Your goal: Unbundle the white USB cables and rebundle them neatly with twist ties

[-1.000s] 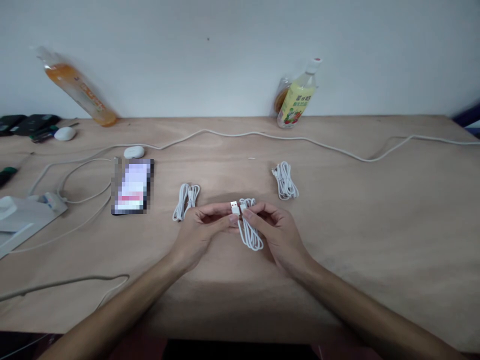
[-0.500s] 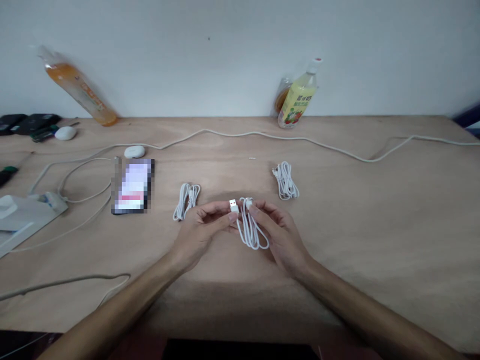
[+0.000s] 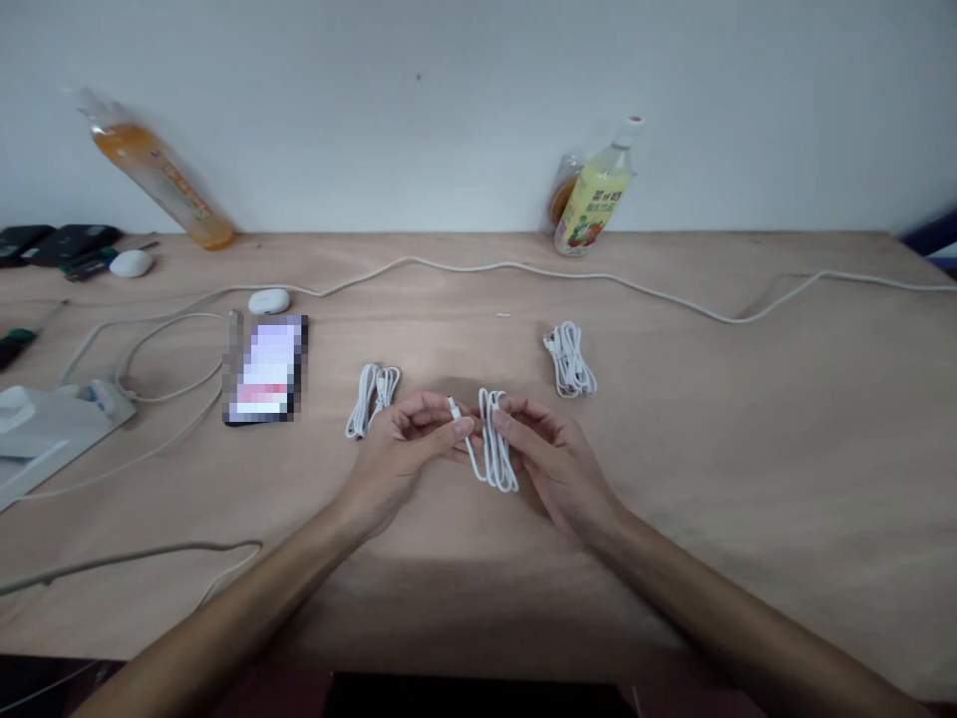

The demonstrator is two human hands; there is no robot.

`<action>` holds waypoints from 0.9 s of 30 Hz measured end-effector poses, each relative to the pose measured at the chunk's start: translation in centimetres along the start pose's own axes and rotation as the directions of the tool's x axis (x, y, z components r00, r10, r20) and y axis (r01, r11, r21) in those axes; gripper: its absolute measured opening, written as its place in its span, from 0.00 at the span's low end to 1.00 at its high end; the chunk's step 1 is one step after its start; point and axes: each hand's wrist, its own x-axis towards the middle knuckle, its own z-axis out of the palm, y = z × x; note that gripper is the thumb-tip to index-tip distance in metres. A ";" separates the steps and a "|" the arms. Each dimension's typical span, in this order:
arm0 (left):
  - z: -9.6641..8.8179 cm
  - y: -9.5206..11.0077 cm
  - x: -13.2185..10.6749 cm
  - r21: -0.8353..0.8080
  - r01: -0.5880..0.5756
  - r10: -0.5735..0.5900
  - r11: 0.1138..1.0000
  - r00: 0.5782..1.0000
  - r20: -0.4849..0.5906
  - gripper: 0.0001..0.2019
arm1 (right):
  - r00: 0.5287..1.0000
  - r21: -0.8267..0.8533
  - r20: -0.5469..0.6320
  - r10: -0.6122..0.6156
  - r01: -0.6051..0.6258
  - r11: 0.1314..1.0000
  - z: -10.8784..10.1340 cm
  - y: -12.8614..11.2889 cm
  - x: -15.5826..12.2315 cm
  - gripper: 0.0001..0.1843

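Note:
Between my hands, above the wooden table (image 3: 710,479), is a white USB cable (image 3: 499,464) folded into several loops. My left hand (image 3: 404,449) pinches its plug end between thumb and fingers, with the plug's tip pointing up and away from me. The looped bundle is gripped by my right hand (image 3: 557,454), thumb on top. A second bundled white cable (image 3: 366,399) lies just beyond my left hand. Farther back on the right lies another white cable bundle (image 3: 572,361).
A phone (image 3: 265,369) and a white earbud case (image 3: 269,301) lie on the left. One long white cord (image 3: 523,266) crosses the table. Along the wall lean an orange drink bottle (image 3: 160,184) and a yellow drink bottle (image 3: 594,199). A white power strip (image 3: 67,439) sits far left.
The plug in my left hand has turned from its broad face to its narrow edge. The cable loops have drawn closer together. Both hands stay in nearly the same place.

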 end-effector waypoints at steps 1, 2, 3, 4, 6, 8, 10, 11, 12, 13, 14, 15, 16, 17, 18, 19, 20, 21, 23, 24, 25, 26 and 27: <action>0.0 0.0 0.0 -0.010 0.007 -0.007 1.000 1.000 -0.001 0.13 | 1.000 -0.009 -0.001 -0.006 0.006 1.000 0.0 0.0 0.0 0.20; 0.0 0.0 0.0 -0.015 0.014 -0.014 1.000 1.000 -0.001 0.14 | 1.000 -0.024 0.002 -0.014 0.014 1.000 0.0 0.1 0.0 0.20; 0.0 0.0 0.0 -0.016 0.021 -0.021 1.000 1.000 0.000 0.15 | 1.000 -0.042 0.009 -0.022 0.023 0.999 0.0 0.1 0.0 0.20; 0.0 -0.1 0.0 -0.014 0.027 -0.027 1.000 1.000 -0.001 0.16 | 0.999 -0.060 0.020 -0.031 0.032 0.998 0.0 0.2 0.0 0.20; -0.1 -0.1 0.0 -0.002 0.039 -0.039 0.999 0.999 -0.002 0.16 | 0.998 -0.083 0.041 -0.039 0.043 0.996 0.0 0.3 -0.1 0.20; -0.1 -0.2 0.0 0.010 0.046 -0.046 0.999 0.999 0.002 0.16 | 0.998 -0.089 0.054 -0.036 0.041 0.995 0.1 0.3 -0.2 0.20; 0.0 -0.2 0.0 0.021 0.051 -0.051 0.998 0.999 0.008 0.15 | 0.998 -0.077 0.060 -0.028 0.033 0.996 0.2 0.3 -0.2 0.20; 0.0 -0.1 0.0 0.024 0.053 -0.053 0.998 0.999 0.011 0.15 | 0.998 -0.065 0.061 -0.024 0.028 0.998 0.2 0.3 -0.2 0.21; 0.0 -0.1 -0.1 0.024 0.053 -0.054 0.998 0.998 0.015 0.14 | 0.998 -0.051 0.058 -0.023 0.026 0.998 0.3 0.3 -0.2 0.21; 0.1 -0.1 -0.1 0.019 0.050 -0.050 0.999 0.998 0.021 0.14 | 0.998 -0.037 0.050 -0.024 0.026 0.999 0.3 0.2 -0.1 0.21; 0.2 -0.1 -0.2 0.010 0.042 -0.043 0.999 0.999 0.033 0.14 | 0.999 -0.025 0.038 -0.027 0.028 0.999 0.3 0.1 -0.1 0.21; 0.2 -0.1 -0.2 -0.004 0.031 -0.031 1.000 0.998 0.050 0.14 | 0.999 -0.016 0.022 -0.031 0.032 0.999 0.3 0.0 0.0 0.22; 0.3 -0.1 -0.2 -0.019 0.020 -0.018 1.000 0.997 0.070 0.14 | 0.999 -0.008 0.006 -0.037 0.037 0.999 0.3 -0.1 0.0 0.22; 0.3 -0.1 -0.2 -0.030 0.009 -0.006 1.000 0.996 0.085 0.15 | 0.999 -0.005 -0.010 -0.043 0.043 0.999 0.2 -0.1 0.1 0.22; 0.3 -0.1 -0.2 -0.035 -0.001 0.004 0.999 0.996 0.093 0.15 | 0.998 -0.006 -0.025 -0.049 0.049 0.999 0.2 -0.2 0.1 0.22; 0.3 -0.1 -0.2 -0.034 -0.009 0.012 0.999 0.996 0.094 0.15 | 0.998 -0.012 -0.036 -0.059 0.059 0.998 0.1 -0.2 0.1 0.21; 0.3 -0.1 -0.2 -0.026 -0.014 0.016 1.000 0.996 0.088 0.15 | 0.996 -0.023 -0.043 -0.073 0.072 0.997 0.1 -0.2 0.1 0.21; 0.2 -0.1 -0.2 -0.014 -0.017 0.018 1.000 0.997 0.078 0.14 | 0.995 -0.039 -0.044 -0.089 0.088 0.995 0.1 -0.1 0.1 0.21; 0.1 -0.2 -0.1 0.006 -0.016 0.015 1.000 0.998 0.056 0.13 | 0.992 -0.077 -0.027 -0.125 0.123 0.989 0.1 0.0 0.1 0.19; 0.1 -0.2 -0.1 0.012 -0.011 0.011 1.000 0.999 0.045 0.12 | 0.990 -0.094 -0.014 -0.140 0.138 0.986 0.0 0.1 0.1 0.17; 0.1 -0.2 -0.1 0.016 -0.009 0.008 1.000 0.999 0.031 0.12 | 0.988 -0.107 -0.005 -0.152 0.150 0.983 0.0 0.2 0.1 0.16; 0.0 -0.1 0.0 0.019 -0.006 0.005 1.000 1.000 0.015 0.11 | 0.988 -0.117 -0.005 -0.156 0.154 0.981 0.0 0.2 0.1 0.14; 0.0 -0.1 0.0 0.021 -0.005 0.005 1.000 1.000 -0.001 0.10 | 0.987 -0.125 -0.012 -0.158 0.155 0.980 0.0 0.3 0.1 0.13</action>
